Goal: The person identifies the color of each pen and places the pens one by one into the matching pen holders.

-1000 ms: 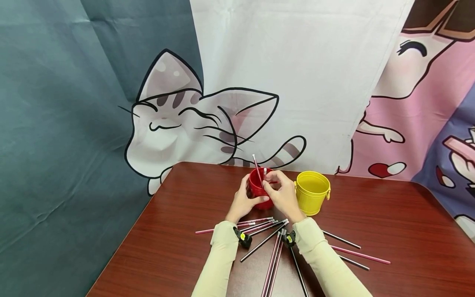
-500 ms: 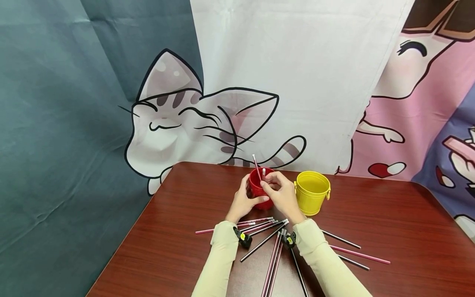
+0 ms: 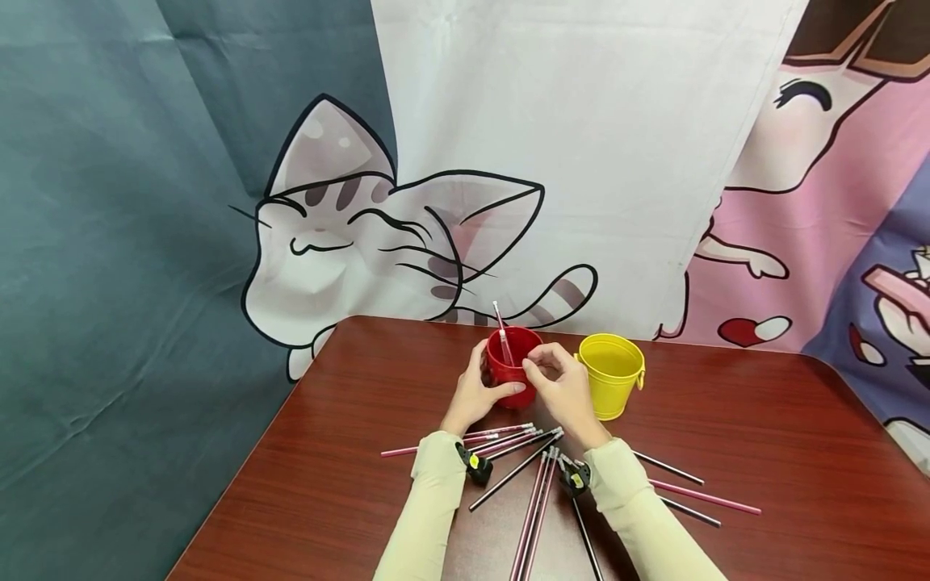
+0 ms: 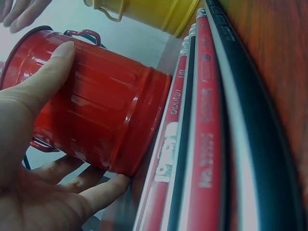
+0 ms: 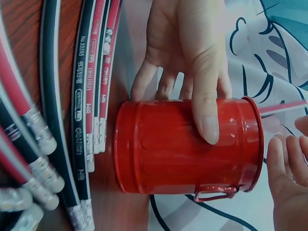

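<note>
My left hand (image 3: 475,397) grips a small red bucket (image 4: 101,101) from the side, its thumb laid across the front wall and its fingers round the far side. Two pencils (image 3: 504,345) stand inside the bucket, leaning left with their eraser ends up; one reaches higher than the other. At the bucket's right rim is my right hand (image 3: 563,387), its fingers loosely bent with nothing between them. In the right wrist view, a pink pencil (image 5: 284,107) sticks out of the bucket's mouth beside the right fingers (image 5: 284,168).
A yellow bucket (image 3: 612,378) stands to the right of the red one. Several pink and black pencils (image 3: 536,516) lie fanned out on the brown wooden table (image 3: 327,484), in front of the red bucket and under both forearms. A cloth with cartoon cats (image 3: 349,258) hangs behind the table.
My right hand has let go of the shorter-looking pencil, which now leans left in the red bucket, and has moved slightly right. My left hand has stayed on the bucket.
</note>
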Demonstrator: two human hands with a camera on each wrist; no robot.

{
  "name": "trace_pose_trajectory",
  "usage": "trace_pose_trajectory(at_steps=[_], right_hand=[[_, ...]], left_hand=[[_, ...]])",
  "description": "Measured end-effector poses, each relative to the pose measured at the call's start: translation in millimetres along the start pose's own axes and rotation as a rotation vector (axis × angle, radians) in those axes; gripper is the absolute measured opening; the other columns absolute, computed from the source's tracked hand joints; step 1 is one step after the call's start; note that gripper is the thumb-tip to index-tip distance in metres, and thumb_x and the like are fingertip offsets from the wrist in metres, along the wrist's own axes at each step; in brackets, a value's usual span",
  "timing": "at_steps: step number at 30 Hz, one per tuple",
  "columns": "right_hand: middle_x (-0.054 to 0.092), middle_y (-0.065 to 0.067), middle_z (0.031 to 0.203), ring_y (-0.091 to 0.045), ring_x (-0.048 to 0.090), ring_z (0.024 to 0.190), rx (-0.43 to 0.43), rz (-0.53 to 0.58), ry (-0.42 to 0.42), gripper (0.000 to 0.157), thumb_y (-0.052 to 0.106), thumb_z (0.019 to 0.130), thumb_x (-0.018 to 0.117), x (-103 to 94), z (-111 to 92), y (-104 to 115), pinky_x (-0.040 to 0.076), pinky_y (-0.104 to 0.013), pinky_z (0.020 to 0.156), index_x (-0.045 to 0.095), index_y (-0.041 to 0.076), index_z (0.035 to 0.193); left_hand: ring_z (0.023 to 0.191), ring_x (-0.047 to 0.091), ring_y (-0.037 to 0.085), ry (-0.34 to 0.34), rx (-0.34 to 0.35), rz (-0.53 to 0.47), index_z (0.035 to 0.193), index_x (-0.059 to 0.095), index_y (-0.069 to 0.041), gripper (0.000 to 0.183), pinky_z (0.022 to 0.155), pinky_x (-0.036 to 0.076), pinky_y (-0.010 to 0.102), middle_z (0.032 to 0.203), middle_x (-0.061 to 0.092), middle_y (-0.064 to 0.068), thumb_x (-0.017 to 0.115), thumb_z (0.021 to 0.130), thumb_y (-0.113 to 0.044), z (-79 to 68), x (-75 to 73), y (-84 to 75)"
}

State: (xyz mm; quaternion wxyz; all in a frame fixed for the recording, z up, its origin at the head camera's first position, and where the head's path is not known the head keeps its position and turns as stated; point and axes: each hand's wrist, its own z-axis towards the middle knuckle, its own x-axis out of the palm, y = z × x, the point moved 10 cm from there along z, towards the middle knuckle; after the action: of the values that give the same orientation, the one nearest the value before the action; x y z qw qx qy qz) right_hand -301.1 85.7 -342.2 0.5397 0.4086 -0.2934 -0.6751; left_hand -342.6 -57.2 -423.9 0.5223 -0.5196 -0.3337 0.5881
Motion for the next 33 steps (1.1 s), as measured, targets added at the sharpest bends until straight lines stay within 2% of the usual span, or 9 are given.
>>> trace_pose_trajectory(at_steps=[2, 5, 10, 14, 19, 22, 26, 30, 33], right_hand=[[0.064, -0.014, 0.088, -0.025, 0.061, 0.080, -0.010, -0.006, -0.007, 0.015, 0.004, 0.083, 0.066, -3.3, -1.7, 0.3, 0.051, -0.021, 0.076, 0.060, -0.004, 0.094], [0.064, -0.014, 0.087, -0.025, 0.061, 0.078, -0.037, -0.023, -0.005, 0.013, 0.002, 0.083, 0.065, -8.3, -4.4, 2.8, 0.051, -0.020, 0.073, 0.060, -0.005, 0.093], [0.063, -0.018, 0.087, -0.029, 0.059, 0.077, -0.061, -0.012, 0.025, 0.013, 0.000, 0.083, 0.063, -15.2, -10.4, 2.2, 0.051, -0.019, 0.071, 0.059, -0.007, 0.093], [0.063, -0.017, 0.087, -0.027, 0.059, 0.077, -0.032, 0.023, 0.064, 0.013, 0.000, 0.084, 0.063, -19.5, -15.6, -11.6, 0.050, -0.020, 0.071, 0.058, -0.006, 0.094], [0.062, -0.005, 0.086, -0.015, 0.059, 0.079, 0.012, -0.016, 0.080, 0.012, 0.007, 0.083, 0.066, -29.6, -24.2, -37.4, 0.050, -0.019, 0.073, 0.061, 0.003, 0.093], [0.061, -0.003, 0.084, -0.013, 0.059, 0.079, 0.019, -0.056, 0.075, 0.013, 0.007, 0.082, 0.068, -38.8, -30.5, -45.6, 0.051, -0.020, 0.073, 0.062, 0.005, 0.092], [0.061, 0.000, 0.084, -0.011, 0.060, 0.081, 0.022, -0.125, 0.093, 0.013, 0.007, 0.081, 0.069, -49.9, -38.4, -51.6, 0.052, -0.021, 0.072, 0.061, 0.006, 0.091], [0.060, 0.003, 0.084, -0.008, 0.060, 0.078, 0.005, -0.210, 0.163, 0.015, 0.004, 0.079, 0.069, -56.9, -47.3, -56.2, 0.053, -0.024, 0.070, 0.060, 0.007, 0.091], [0.059, 0.003, 0.084, -0.007, 0.060, 0.075, -0.023, -0.269, 0.238, 0.017, 0.000, 0.077, 0.069, -59.6, -55.3, -60.0, 0.053, -0.025, 0.066, 0.060, 0.006, 0.091]], left_hand=[[0.125, 0.041, 0.032, 0.010, 0.003, 0.004, 0.142, 0.025, -0.013, 0.085, 0.100, 0.035, 0.049, 0.138, 0.042, 0.014, 0.076, 0.075, -0.016, -1.3, -0.3, -5.3], [0.126, 0.041, 0.032, 0.015, 0.007, -0.006, 0.142, 0.025, -0.014, 0.085, 0.101, 0.035, 0.049, 0.138, 0.042, 0.014, 0.077, 0.074, -0.017, -0.3, 0.4, -3.9], [0.126, 0.042, 0.025, -0.008, -0.008, 0.007, 0.142, 0.025, -0.024, 0.087, 0.101, 0.037, 0.045, 0.138, 0.044, 0.005, 0.078, 0.073, -0.025, 6.4, 2.9, 18.3], [0.125, 0.042, 0.019, -0.022, -0.015, 0.034, 0.140, 0.026, -0.033, 0.086, 0.100, 0.039, 0.040, 0.136, 0.044, -0.003, 0.078, 0.071, -0.034, 9.9, 3.9, 30.9], [0.126, 0.041, 0.018, -0.025, -0.027, 0.025, 0.139, 0.026, -0.034, 0.086, 0.099, 0.039, 0.039, 0.136, 0.044, -0.004, 0.078, 0.071, -0.036, 9.7, 2.9, 33.9], [0.126, 0.041, 0.019, -0.015, -0.040, 0.026, 0.140, 0.026, -0.032, 0.086, 0.099, 0.040, 0.039, 0.137, 0.043, -0.003, 0.078, 0.072, -0.034, 8.5, 3.0, 31.8], [0.127, 0.039, 0.027, 0.000, -0.032, -0.003, 0.141, 0.026, -0.023, 0.085, 0.099, 0.038, 0.046, 0.138, 0.042, 0.005, 0.077, 0.073, -0.024, 4.1, 1.3, 16.9], [0.128, 0.037, 0.032, 0.020, -0.024, -0.020, 0.142, 0.026, -0.014, 0.084, 0.100, 0.036, 0.050, 0.139, 0.041, 0.013, 0.076, 0.075, -0.017, -1.5, -0.5, -0.1], [0.127, 0.038, 0.031, 0.031, -0.025, -0.014, 0.142, 0.025, -0.013, 0.084, 0.100, 0.036, 0.049, 0.139, 0.041, 0.013, 0.076, 0.075, -0.017, -3.3, -0.3, -3.8]])
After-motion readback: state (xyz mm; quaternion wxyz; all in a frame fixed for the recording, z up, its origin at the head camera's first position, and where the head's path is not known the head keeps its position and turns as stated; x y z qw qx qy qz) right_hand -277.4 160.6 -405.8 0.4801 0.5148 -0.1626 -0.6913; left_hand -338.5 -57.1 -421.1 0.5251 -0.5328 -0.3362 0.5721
